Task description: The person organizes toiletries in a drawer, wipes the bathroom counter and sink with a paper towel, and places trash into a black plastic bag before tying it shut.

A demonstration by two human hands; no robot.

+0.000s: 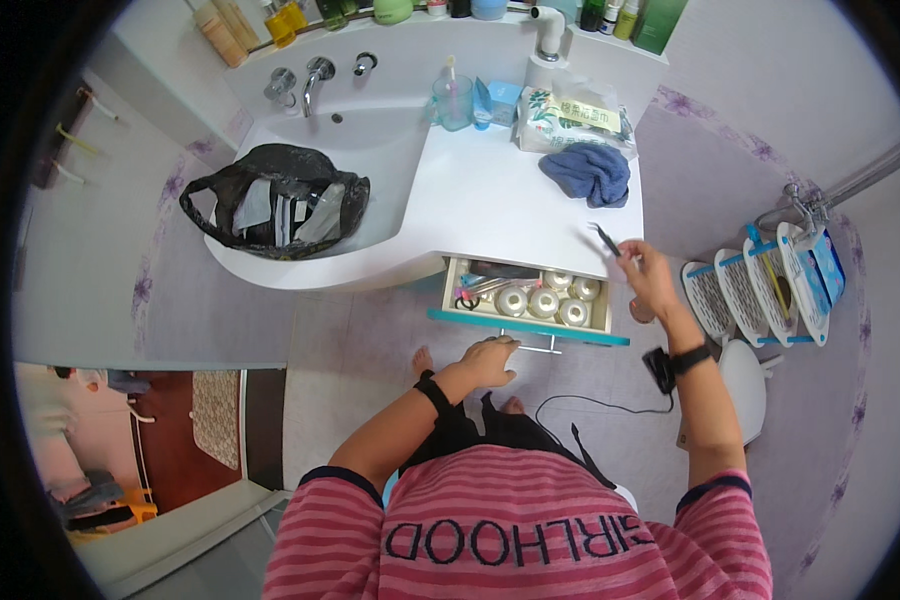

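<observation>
My right hand [645, 274] grips a slim dark tool [607, 238] with a thin, bent tip, which looks like curved tweezers. It is above the right front edge of the white vanity counter [480, 202]. Below the counter, a drawer with a teal front [570, 337] stands pulled out. My left hand [487, 361] is at its metal handle [536, 349], fingers over the left end; whether they close around it is hidden. Inside the drawer are several round silver-lidded jars [544, 302], slender tools [495, 286] and black-handled scissors [466, 303].
A black plastic bag [285, 161] of packages sits in the washbasin [390, 150]. A blue cloth [589, 174], a wipes pack [540, 131] and a cup [454, 105] stand on the counter. Right are a plastic rack [757, 292] and a toilet [742, 382]. A cable [600, 403] hangs from my right wrist.
</observation>
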